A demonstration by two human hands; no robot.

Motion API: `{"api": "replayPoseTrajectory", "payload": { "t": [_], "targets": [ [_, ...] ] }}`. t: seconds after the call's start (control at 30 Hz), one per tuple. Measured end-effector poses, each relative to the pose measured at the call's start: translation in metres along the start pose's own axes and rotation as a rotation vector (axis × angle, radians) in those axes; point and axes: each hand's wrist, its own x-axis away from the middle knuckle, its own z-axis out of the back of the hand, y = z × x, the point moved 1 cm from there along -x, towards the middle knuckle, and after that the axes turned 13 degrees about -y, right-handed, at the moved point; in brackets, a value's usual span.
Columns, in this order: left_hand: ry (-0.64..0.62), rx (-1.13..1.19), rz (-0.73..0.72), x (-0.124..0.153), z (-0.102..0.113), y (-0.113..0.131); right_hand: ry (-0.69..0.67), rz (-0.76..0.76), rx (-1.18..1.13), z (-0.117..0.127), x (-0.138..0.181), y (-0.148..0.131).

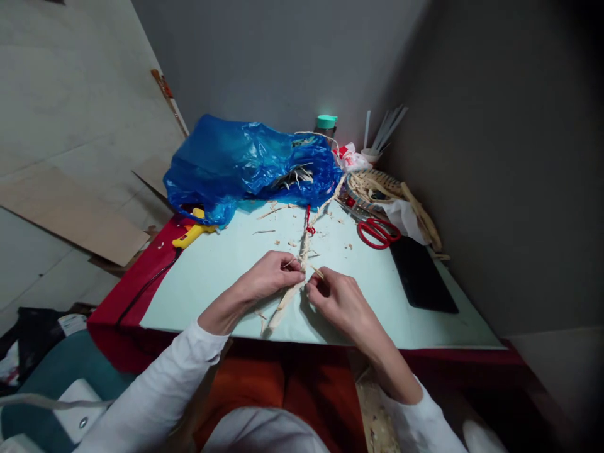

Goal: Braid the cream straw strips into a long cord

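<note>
A braid of pale dried plant fibre (305,245) runs down the middle of the table, with a red tie (310,229) near its upper part. My left hand (271,274) is closed in a pinch on the braid from the left side. On the right, my right hand (340,296) pinches a thin fibre strand (317,272) beside the braid's working end. A wider flat fibre strip (285,307) hangs from between the hands toward the table's front edge. The fingertips partly hide where the strands cross.
Behind the hands lies a blue plastic bag (226,163) with fibres in it. To the right are red-handled scissors (377,233), a black flat device (425,277) and a woven basket (372,185). A yellow glue gun (191,235) with its cord lies left. A green-lidded bottle (326,123) stands behind.
</note>
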Motion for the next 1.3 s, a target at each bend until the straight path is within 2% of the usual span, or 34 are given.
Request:
{"api": "replayPoseTrajectory", "payload": {
  "t": [0.1,0.17,0.23,0.4,0.57,0.77,0.9,1.0,1.13,1.3],
  "targets": [
    [-0.071,0.313,0.008,0.002,-0.007,0.001,-0.035,0.023,-0.318,0.002,0.003,0.006],
    [-0.083,0.417,0.001,0.002,-0.013,0.000,-0.095,0.048,-0.527,0.000,0.005,0.009],
    [-0.044,0.442,-0.021,0.003,-0.017,-0.001,-0.104,0.054,-0.616,-0.002,0.007,0.011],
    [0.086,0.231,-0.022,0.008,-0.024,-0.002,0.018,0.032,-0.480,-0.006,0.011,0.008],
    [0.126,0.086,-0.022,0.012,-0.026,0.000,0.047,0.007,-0.462,-0.006,0.011,0.005],
    [0.065,0.183,-0.047,0.013,-0.024,0.004,0.037,-0.014,-0.502,-0.005,0.009,0.007],
    [-0.066,0.533,-0.005,0.013,-0.023,0.003,-0.004,-0.014,-0.599,-0.001,0.010,0.011],
    [-0.117,0.740,0.024,0.010,-0.024,-0.001,-0.023,-0.017,-0.671,0.002,0.012,0.012],
    [-0.093,0.686,0.014,0.004,-0.029,-0.005,-0.024,-0.016,-0.665,0.003,0.012,0.011],
    [0.062,0.440,0.014,0.005,-0.032,0.001,0.012,-0.005,-0.547,0.000,0.010,0.008]
  ]
}}
